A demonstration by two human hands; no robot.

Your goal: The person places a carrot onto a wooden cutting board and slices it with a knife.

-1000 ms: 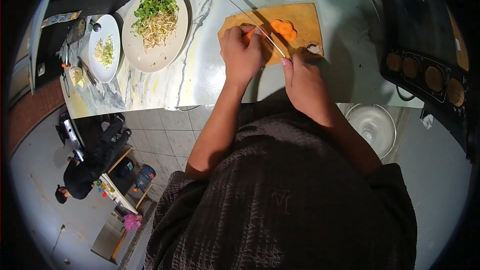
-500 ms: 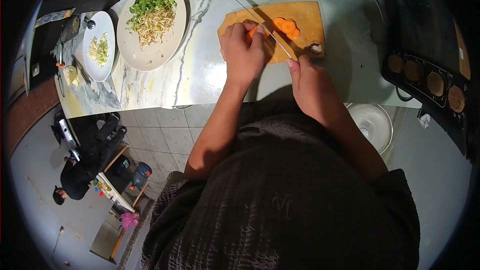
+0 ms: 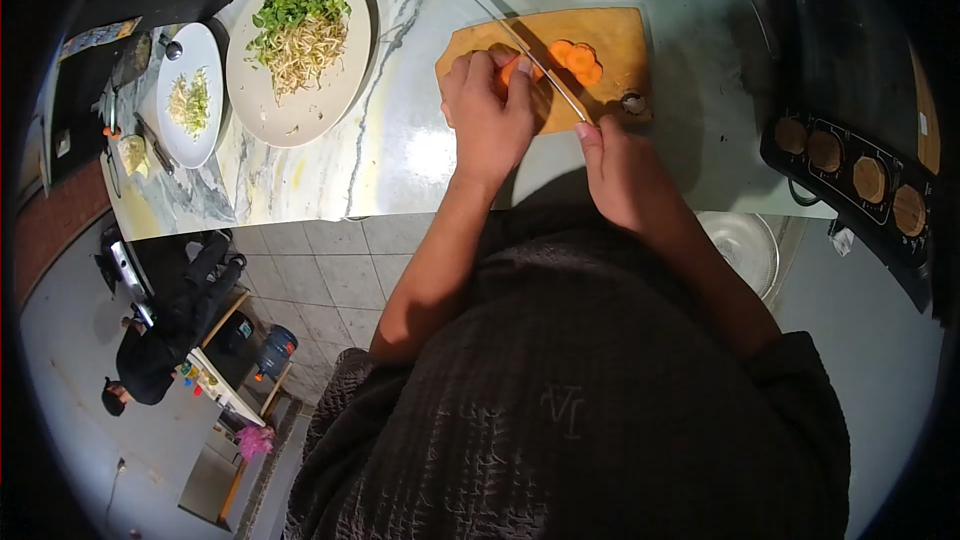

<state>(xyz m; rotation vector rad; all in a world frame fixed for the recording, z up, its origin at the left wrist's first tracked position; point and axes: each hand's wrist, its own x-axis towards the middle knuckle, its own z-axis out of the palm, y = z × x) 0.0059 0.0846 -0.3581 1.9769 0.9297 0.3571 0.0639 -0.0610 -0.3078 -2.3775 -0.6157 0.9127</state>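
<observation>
My left hand (image 3: 490, 110) is closed round a carrot (image 3: 512, 72) on the wooden cutting board (image 3: 620, 35), hiding much of it. My right hand (image 3: 625, 165) grips a kitchen knife (image 3: 535, 57) by its handle. The long blade runs slantwise across the board, close by the carrot's cut end and my left fingertips. Several round carrot slices (image 3: 577, 60) lie overlapping to the right of the blade. A dark-edged hole (image 3: 632, 102) shows in the board's lower right corner.
A large plate (image 3: 260, 105) with chopped greens and bean sprouts stands left of the board. Beside it is an oval plate (image 3: 190, 150) with chopped bits and a spoon. A black appliance with round knobs (image 3: 868, 180) stands right. Another person (image 3: 150, 365) is in the background.
My hands, the knife and the carrot keep nearly the same places, with only slight shifts. The whole view has moved a little.
</observation>
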